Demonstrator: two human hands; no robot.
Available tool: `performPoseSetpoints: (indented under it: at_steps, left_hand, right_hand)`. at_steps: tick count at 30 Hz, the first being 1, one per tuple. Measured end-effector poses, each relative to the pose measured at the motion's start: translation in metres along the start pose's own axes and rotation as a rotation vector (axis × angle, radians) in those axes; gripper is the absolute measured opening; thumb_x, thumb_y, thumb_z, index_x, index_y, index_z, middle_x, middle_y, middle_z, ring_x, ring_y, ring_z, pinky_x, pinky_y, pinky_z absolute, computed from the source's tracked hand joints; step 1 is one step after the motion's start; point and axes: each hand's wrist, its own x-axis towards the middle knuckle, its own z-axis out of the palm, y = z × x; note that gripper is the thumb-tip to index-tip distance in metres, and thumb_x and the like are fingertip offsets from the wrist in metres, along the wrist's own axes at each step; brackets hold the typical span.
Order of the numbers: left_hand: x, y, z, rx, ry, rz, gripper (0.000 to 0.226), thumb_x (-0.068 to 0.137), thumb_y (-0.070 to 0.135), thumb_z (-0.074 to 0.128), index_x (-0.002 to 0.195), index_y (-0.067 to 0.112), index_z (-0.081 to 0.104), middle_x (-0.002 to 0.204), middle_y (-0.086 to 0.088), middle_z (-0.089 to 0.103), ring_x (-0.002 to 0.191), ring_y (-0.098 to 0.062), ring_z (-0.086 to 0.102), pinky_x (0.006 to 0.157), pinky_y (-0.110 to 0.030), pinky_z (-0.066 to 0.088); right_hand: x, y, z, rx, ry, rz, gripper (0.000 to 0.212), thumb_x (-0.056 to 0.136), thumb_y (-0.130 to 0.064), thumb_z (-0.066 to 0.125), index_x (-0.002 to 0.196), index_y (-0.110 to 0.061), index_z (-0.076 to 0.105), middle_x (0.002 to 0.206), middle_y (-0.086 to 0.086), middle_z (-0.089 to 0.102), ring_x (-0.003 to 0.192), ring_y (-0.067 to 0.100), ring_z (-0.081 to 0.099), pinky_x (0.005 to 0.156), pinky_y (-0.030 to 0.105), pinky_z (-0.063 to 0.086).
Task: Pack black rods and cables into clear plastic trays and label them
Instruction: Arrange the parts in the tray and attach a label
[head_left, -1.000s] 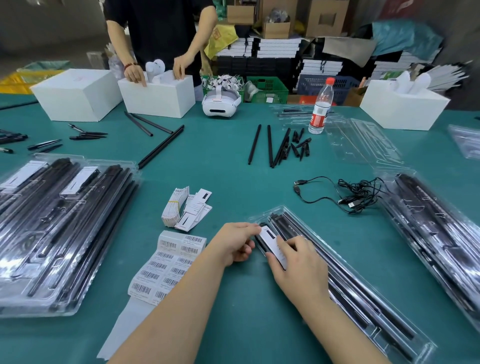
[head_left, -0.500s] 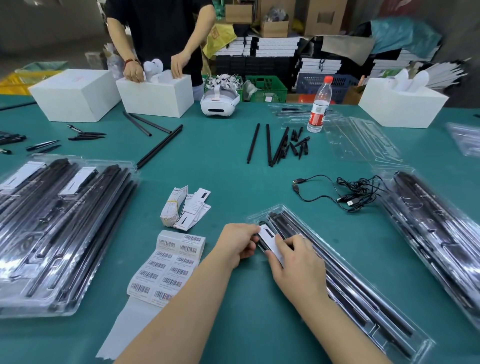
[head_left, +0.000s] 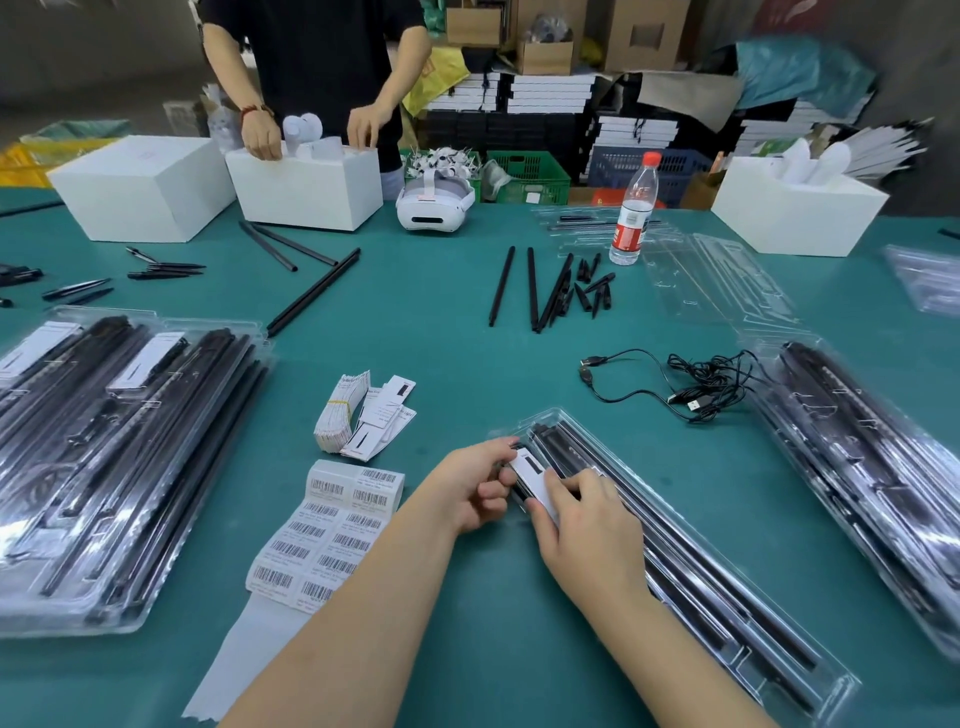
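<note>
On the teal table (head_left: 467, 322), a long clear plastic tray (head_left: 727, 618) packed with black rods (head_left: 691, 566) lies diagonally before the person. A white rectangular label card (head_left: 532, 470) sits on the tray's near end. The left hand (head_left: 475, 486) pinches the card's upper edge with curled fingers; the right hand (head_left: 587, 530) presses its fingertips flat on the lower part. A sheet of barcode stickers (head_left: 332, 530) lies just left, and a tangled black cable (head_left: 696, 379) rests beyond the tray.
</note>
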Motion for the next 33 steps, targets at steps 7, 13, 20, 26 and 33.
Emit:
performPoseSetpoints:
  at_steps: [7, 13, 20, 26, 33]
  left_hand:
    - [0.000, 0.006, 0.001, 0.296, 0.133, 0.095, 0.022, 0.091, 0.015, 0.054, 0.109, 0.013, 0.067, 0.048, -0.001, 0.045, 0.033, -0.011, 0.025, 0.041, -0.014, 0.020]
    - [0.001, 0.005, -0.002, 0.385, 0.189, 0.112, 0.011, 0.088, 0.015, 0.063, 0.083, 0.009, 0.056, 0.048, -0.004, 0.047, 0.033, -0.014, 0.024, 0.042, -0.016, 0.021]
    - [0.004, 0.005, 0.003, 0.434, 0.285, 0.161, 0.020, 0.087, 0.012, 0.071, 0.070, 0.005, 0.061, 0.047, -0.003, 0.050, 0.035, -0.015, 0.029, 0.040, -0.015, 0.028]
    - [-0.001, -0.004, 0.009, 0.873, 0.420, 0.393, 0.017, 0.090, 0.021, 0.064, 0.086, 0.006, 0.059, 0.046, -0.002, 0.058, 0.038, -0.016, 0.059, 0.041, -0.021, 0.044]
    - [-0.004, 0.000, -0.002, 1.241, 0.568, 0.396, 0.047, 0.084, 0.055, 0.070, 0.096, 0.012, 0.055, 0.111, -0.009, 0.051, 0.085, -0.029, 0.059, 0.068, -0.034, 0.044]
  right_hand:
    - [0.001, -0.002, -0.003, 0.002, -0.027, 0.016, 0.038, 0.074, -0.037, 0.084, 0.103, -0.014, 0.076, 0.079, 0.001, 0.057, 0.070, 0.023, 0.059, 0.041, 0.024, 0.028]
    - [0.000, -0.003, -0.004, -0.008, -0.058, 0.020, 0.039, 0.075, -0.040, 0.083, 0.104, -0.015, 0.075, 0.082, 0.001, 0.058, 0.073, 0.024, 0.061, 0.040, 0.024, 0.032]
    - [-0.001, -0.003, -0.001, -0.064, -0.086, -0.006, 0.048, 0.075, -0.050, 0.080, 0.108, -0.015, 0.074, 0.084, 0.003, 0.059, 0.077, 0.024, 0.061, 0.038, 0.027, 0.039]
    - [-0.003, -0.002, 0.002, -0.089, -0.110, -0.014, 0.047, 0.081, -0.051, 0.073, 0.112, -0.016, 0.071, 0.088, 0.002, 0.059, 0.082, 0.023, 0.059, 0.040, 0.028, 0.039]
    - [-0.002, -0.002, 0.001, -0.104, -0.104, -0.028, 0.053, 0.089, -0.056, 0.052, 0.115, -0.014, 0.070, 0.088, 0.002, 0.058, 0.082, 0.023, 0.058, 0.043, 0.028, 0.040]
